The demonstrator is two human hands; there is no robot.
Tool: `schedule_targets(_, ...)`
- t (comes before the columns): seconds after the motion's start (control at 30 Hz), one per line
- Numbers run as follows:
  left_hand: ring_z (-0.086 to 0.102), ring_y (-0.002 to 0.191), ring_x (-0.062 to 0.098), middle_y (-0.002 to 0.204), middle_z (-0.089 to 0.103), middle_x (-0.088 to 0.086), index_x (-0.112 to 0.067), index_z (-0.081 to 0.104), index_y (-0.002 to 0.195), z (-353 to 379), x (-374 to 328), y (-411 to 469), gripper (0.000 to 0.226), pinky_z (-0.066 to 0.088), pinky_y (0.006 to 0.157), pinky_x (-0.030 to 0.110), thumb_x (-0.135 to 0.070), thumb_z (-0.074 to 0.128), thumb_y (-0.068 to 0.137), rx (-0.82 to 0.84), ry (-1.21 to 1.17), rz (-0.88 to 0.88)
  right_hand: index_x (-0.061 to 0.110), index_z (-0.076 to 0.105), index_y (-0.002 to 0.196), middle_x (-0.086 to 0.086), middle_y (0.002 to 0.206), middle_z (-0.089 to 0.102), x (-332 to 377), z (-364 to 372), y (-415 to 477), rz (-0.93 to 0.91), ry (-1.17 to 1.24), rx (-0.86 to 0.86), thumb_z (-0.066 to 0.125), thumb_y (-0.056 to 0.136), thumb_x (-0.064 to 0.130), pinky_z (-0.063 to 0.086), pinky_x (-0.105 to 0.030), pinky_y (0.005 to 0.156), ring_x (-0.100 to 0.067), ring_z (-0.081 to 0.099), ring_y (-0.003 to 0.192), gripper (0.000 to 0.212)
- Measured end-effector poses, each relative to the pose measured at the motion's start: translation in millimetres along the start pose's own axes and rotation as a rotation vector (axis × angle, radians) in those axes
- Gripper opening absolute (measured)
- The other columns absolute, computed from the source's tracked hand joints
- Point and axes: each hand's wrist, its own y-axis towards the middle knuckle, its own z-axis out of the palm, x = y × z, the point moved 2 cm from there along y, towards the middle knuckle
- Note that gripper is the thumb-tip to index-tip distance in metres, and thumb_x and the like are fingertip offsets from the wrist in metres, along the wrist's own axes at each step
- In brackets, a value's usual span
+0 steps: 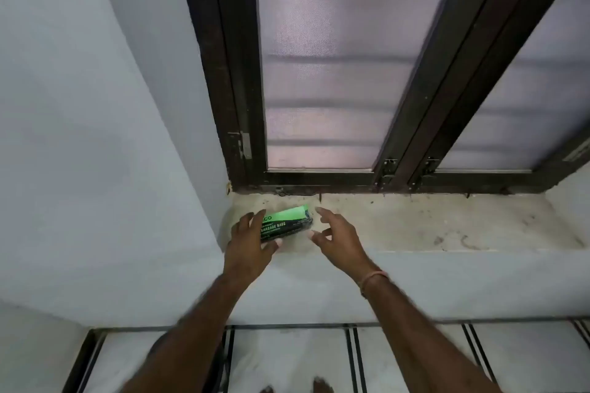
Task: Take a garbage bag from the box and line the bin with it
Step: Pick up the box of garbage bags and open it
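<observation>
A green and black garbage bag box lies on a dusty stone window sill, at its left end near the wall corner. My left hand is at the box's left end, fingers spread over it and thumb under its near edge; whether it grips the box is unclear. My right hand hovers just right of the box, fingers apart and holding nothing. No bin is in view.
A dark-framed window with frosted panes rises behind the sill. A pale wall closes in on the left. Below the sill, a white floor with dark stripes shows my toes at the bottom edge.
</observation>
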Motion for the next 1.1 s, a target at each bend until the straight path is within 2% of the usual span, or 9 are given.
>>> schedule_targets(0.27, 0.052, 0.124, 0.031, 0.137, 0.057, 0.01, -0.021, 0.054, 0.145, 24.6, 5.2, 33.6, 0.058, 0.05, 0.095, 0.037, -0.033, 0.073, 0.092, 0.008, -0.083, 0.004, 0.016, 0.055, 0.145, -0.01, 0.128, 0.064, -15.9, 12.1, 57.7, -0.012, 0.022, 0.177, 0.076, 0.091, 0.013, 0.053, -0.039, 0.102, -0.023, 0.063, 0.113, 0.058)
schedule_targets(0.37, 0.056, 0.112, 0.027, 0.124, 0.059, 0.004, -0.023, 0.058, 0.14, 21.6, 11.7, 29.6, 0.056, 0.051, 0.089, 0.038, -0.038, 0.068, 0.087, 0.017, -0.199, 0.022, 0.015, 0.066, 0.126, 0.003, 0.112, 0.07, -22.3, 5.2, 61.9, -0.039, 0.164, 0.157, 0.082, 0.085, 0.009, 0.056, -0.028, 0.091, -0.01, 0.066, 0.099, 0.044)
schedule_targets(0.47, 0.06, 0.109, 0.022, 0.12, 0.058, 0.0, -0.027, 0.061, 0.135, 15.3, 14.4, 19.6, 0.053, 0.053, 0.093, 0.038, -0.028, 0.072, 0.082, -0.011, -0.31, 0.064, 0.015, 0.063, 0.111, 0.007, 0.103, 0.07, -23.4, -4.9, 57.9, -0.023, 0.293, 0.255, 0.086, 0.08, 0.009, 0.058, -0.022, 0.081, -0.001, 0.068, 0.091, 0.039)
schedule_targets(0.63, 0.061, 0.115, 0.002, 0.125, 0.061, 0.002, -0.03, 0.063, 0.13, -1.3, 8.3, 3.8, 0.052, 0.047, 0.098, 0.014, -0.029, 0.074, 0.08, -0.043, -0.459, 0.055, 0.009, 0.052, 0.103, -0.007, 0.118, 0.073, -24.7, -17.7, 58.3, 0.012, 0.532, 0.34, 0.085, 0.081, 0.004, 0.061, -0.033, 0.082, -0.024, 0.075, 0.1, 0.04)
schedule_targets(0.73, 0.061, 0.119, 0.002, 0.128, 0.061, 0.001, -0.025, 0.063, 0.133, -10.1, 4.1, -3.0, 0.056, 0.047, 0.098, 0.013, -0.04, 0.072, 0.08, -0.065, -0.516, 0.044, 0.001, 0.052, 0.113, -0.01, 0.124, 0.072, -28.5, -30.0, 58.5, 0.052, 0.716, 0.366, 0.075, 0.089, 0.0, 0.061, -0.038, 0.087, -0.029, 0.072, 0.108, 0.033)
schedule_targets(0.83, 0.062, 0.119, 0.005, 0.128, 0.062, 0.002, -0.02, 0.063, 0.134, -15.7, -2.1, -6.2, 0.054, 0.047, 0.097, 0.012, -0.027, 0.076, 0.082, -0.089, -0.53, 0.036, 0.017, 0.064, 0.118, -0.001, 0.127, 0.069, -29.6, -35.6, 59.1, -0.014, 0.538, 0.232, 0.072, 0.092, 0.001, 0.06, -0.031, 0.09, -0.03, 0.067, 0.115, 0.032)
schedule_targets(0.93, 0.062, 0.118, 0.006, 0.128, 0.062, 0.002, -0.017, 0.064, 0.134, -20.7, -6.9, -6.9, 0.053, 0.046, 0.097, 0.011, -0.019, 0.074, 0.082, -0.104, -0.499, 0.055, 0.027, 0.071, 0.109, 0.015, 0.118, 0.068, -18.8, -42.3, 54.4, -0.302, 0.176, -0.034, 0.074, 0.089, 0.006, 0.05, -0.028, 0.096, -0.011, 0.059, 0.12, 0.029)
schedule_targets(1.03, 0.061, 0.118, 0.005, 0.128, 0.062, -0.004, -0.021, 0.064, 0.134, -24.8, -9.8, -8.8, 0.054, 0.045, 0.096, 0.011, -0.021, 0.075, 0.081, -0.146, -0.475, 0.056, 0.022, 0.077, 0.093, 0.017, 0.1, 0.075, -7.4, -43.4, 44.4, -0.362, 0.303, 0.035, 0.078, 0.089, 0.018, 0.053, -0.033, 0.085, -0.008, 0.066, 0.103, 0.006)
schedule_targets(1.1, 0.061, 0.116, 0.002, 0.125, 0.062, -0.014, -0.026, 0.064, 0.134, -26.7, -12.5, -11.0, 0.054, 0.045, 0.094, 0.009, -0.024, 0.075, 0.081, -0.175, -0.464, 0.043, 0.019, 0.08, 0.096, 0.011, 0.097, 0.077, -5.3, -39.6, 38.5, -0.343, 0.39, 0.086, 0.078, 0.09, 0.018, 0.057, -0.039, 0.08, -0.013, 0.07, 0.095, 0.007)
